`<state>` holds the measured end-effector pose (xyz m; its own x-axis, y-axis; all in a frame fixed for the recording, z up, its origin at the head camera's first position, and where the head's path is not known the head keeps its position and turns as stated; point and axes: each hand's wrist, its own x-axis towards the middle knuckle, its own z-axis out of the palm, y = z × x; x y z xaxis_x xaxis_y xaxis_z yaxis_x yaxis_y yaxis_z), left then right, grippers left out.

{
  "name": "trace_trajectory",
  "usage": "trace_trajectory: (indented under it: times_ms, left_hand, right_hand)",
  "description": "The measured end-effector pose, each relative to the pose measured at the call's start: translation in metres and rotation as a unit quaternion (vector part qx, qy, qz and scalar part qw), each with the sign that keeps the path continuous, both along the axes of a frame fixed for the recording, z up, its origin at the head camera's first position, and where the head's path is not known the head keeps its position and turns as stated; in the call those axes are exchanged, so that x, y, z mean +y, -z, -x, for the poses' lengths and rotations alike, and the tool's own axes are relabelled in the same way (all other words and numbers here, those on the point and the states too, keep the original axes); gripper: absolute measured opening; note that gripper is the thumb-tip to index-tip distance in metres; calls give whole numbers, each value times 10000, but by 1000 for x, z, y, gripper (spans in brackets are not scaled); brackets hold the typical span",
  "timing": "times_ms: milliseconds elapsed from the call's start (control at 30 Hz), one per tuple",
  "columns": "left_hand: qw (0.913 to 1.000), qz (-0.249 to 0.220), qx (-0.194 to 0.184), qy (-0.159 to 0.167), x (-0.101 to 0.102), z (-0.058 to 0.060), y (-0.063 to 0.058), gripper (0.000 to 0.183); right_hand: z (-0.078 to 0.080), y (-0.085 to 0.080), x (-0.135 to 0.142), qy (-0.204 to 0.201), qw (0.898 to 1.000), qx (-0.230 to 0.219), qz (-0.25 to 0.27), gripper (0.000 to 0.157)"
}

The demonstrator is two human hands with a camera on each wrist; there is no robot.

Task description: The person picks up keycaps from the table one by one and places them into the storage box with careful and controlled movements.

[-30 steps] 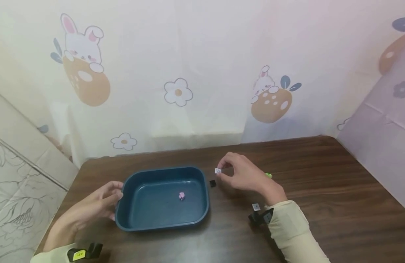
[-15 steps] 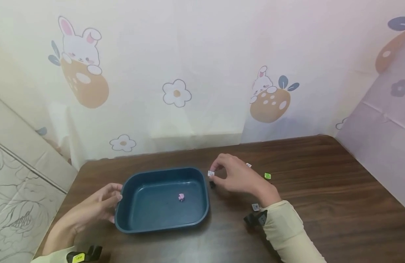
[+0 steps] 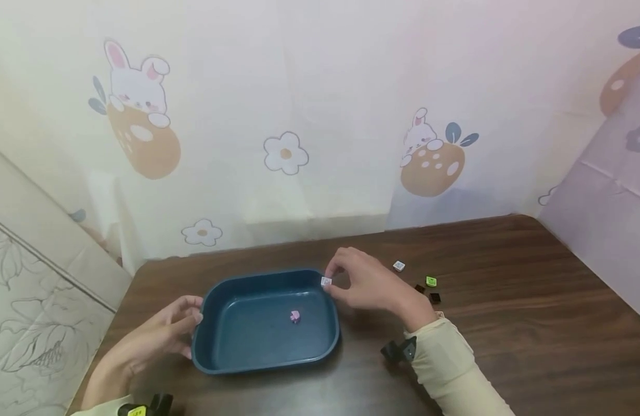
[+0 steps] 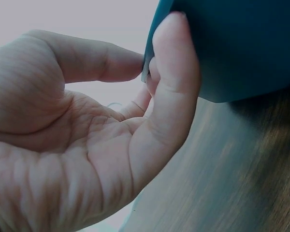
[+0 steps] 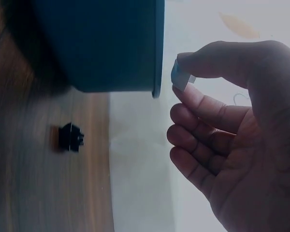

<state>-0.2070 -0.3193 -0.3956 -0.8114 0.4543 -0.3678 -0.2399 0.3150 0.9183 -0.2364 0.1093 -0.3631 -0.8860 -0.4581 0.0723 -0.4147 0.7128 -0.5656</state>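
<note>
My right hand (image 3: 364, 283) pinches a small white keyboard switch (image 3: 326, 281) between thumb and index finger, at the far right corner of a dark blue tub (image 3: 252, 332). In the right wrist view the pinched switch stands just off the tub's rim, with the other fingers loosely bent below. My left hand (image 3: 161, 332) grips the tub's left rim, thumb on one side and fingers on the other. Inside the tub lies one pink switch (image 3: 295, 316). A black switch (image 5: 70, 137) with short pins shows on the table beneath the tub's edge in the right wrist view.
Beyond my right wrist lie another white switch (image 3: 399, 266), a green one (image 3: 431, 281) and a black one (image 3: 435, 298) beside a second dark piece. My sleeve partly covers a pale orange piece (image 3: 439, 315). A patterned curtain (image 3: 341, 173) hangs behind the wooden table (image 3: 533, 323).
My right hand has carried the white switch left, from beside the tub to its right rim. The left hand keeps its grip on the tub. The head view has shifted slightly.
</note>
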Motion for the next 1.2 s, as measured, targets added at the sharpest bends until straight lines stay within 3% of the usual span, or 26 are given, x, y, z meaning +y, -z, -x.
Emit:
trace_trajectory:
  times_ms: [500,1200]
  left_hand:
    - [9999,-70,-88,25,5,0,-1,43]
    - [10000,-40,32,56,1,1,-3,44]
  right_hand:
    - [-1,3,-21,-370,9991,186,-132,14]
    - [0,10,-49,-674,9973,-128,-246,17]
